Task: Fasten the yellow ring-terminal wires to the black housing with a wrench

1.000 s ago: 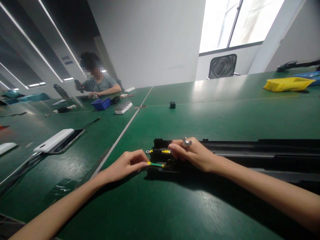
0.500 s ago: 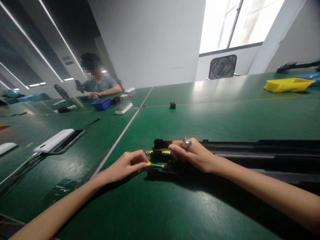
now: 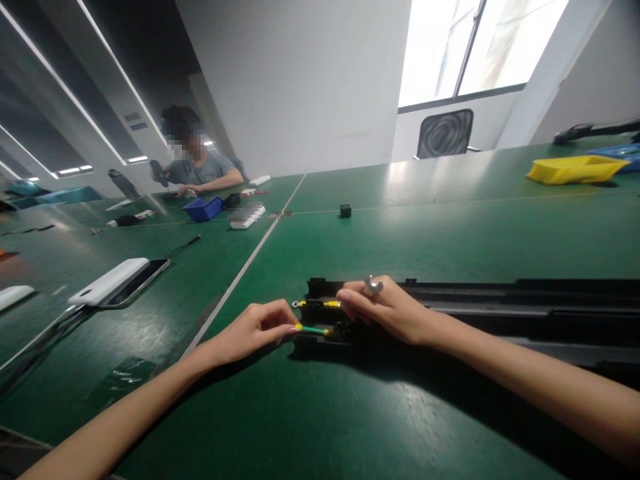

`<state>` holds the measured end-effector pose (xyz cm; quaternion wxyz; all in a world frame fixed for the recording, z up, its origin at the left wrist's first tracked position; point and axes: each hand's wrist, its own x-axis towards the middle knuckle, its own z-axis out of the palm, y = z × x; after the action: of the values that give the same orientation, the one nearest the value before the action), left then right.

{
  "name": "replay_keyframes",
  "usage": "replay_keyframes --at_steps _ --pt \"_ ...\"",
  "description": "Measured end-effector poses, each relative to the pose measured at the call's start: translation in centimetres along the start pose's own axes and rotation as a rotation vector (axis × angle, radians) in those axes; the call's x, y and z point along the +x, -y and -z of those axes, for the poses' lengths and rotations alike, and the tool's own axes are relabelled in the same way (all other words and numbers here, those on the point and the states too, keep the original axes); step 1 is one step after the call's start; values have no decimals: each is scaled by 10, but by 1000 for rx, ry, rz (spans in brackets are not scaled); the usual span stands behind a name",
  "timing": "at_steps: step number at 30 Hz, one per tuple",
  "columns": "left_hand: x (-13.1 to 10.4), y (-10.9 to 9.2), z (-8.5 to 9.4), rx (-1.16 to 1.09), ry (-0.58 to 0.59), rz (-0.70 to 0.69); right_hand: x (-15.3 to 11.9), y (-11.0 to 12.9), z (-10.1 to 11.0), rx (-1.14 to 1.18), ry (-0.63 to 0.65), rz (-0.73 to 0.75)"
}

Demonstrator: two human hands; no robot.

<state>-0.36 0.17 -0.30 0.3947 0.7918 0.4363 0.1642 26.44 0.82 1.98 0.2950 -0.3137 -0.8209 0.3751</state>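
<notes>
Several long black profiles [image 3: 480, 293] lie side by side on the green table, reaching to the right edge. My left hand [image 3: 267, 325] pinches the yellow end of a short green wire [image 3: 313, 330] at the profiles' left end. The wire's other end runs to a dark part among the profiles. My right hand [image 3: 380, 308] is closed over the profiles, with the open jaw of a metal wrench [image 3: 373, 285] sticking up from it. Beside its fingertips lies a yellow lead with a ring terminal [image 3: 296, 305]. What the right fingertips touch underneath is hidden.
A small black block [image 3: 345, 211] stands beyond the profiles. At left lie a phone [image 3: 137, 283] and a white device [image 3: 107, 280] with cables. Farther off are a blue bin [image 3: 203, 209], a yellow bin [image 3: 575, 171] and a seated person [image 3: 200, 167].
</notes>
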Motion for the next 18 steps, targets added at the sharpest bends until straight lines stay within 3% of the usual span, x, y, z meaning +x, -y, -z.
replay_keyframes --at_steps 18 --pt "0 0 1 -20 14 -12 1 -2 0 -1 -1 20"
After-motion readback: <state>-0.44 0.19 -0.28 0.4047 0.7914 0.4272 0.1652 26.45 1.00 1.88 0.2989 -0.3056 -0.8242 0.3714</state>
